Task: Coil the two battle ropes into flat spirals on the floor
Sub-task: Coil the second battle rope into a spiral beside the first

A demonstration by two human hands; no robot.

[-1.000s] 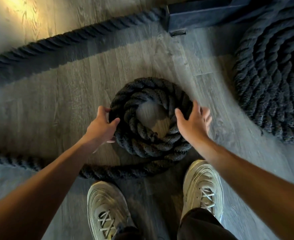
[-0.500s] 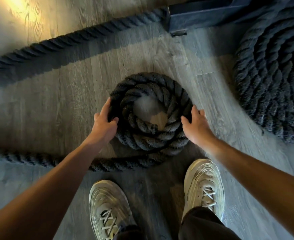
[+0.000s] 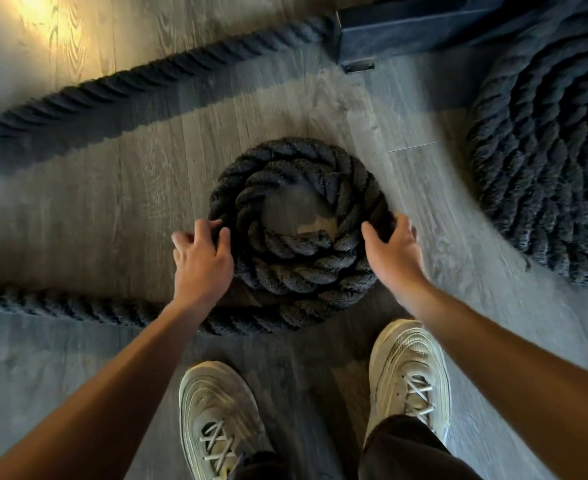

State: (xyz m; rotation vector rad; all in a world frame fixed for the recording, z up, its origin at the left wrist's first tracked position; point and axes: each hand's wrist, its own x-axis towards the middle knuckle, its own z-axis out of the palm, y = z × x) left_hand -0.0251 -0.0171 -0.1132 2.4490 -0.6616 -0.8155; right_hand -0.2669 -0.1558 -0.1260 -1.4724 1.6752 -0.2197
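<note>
The small coil (image 3: 296,275) lies flat on the floor (image 3: 112,202), just ahead of my shoes (image 3: 216,403). My left hand (image 3: 202,261) and right hand (image 3: 394,251) curl round its outer turn from opposite edges. Its tail (image 3: 78,306) runs off left. Bare boards separate it from the big coil (image 3: 545,168) at right.

person viewed from above. arms bare from lower frame edge to wrist; left hand (image 3: 202,261) and right hand (image 3: 394,254) bare too. left shoe (image 3: 216,417) and right shoe (image 3: 410,379): matching off-white running trainers, rippled ribbed lines sweeping across uppers, rounded toes, grey grubby scuffing, pale laces crisscrossed. dark trousers (image 3: 406,452), near black, hems draped over ankles, covering shoe collars; right leg shows more cloth than left.
</note>
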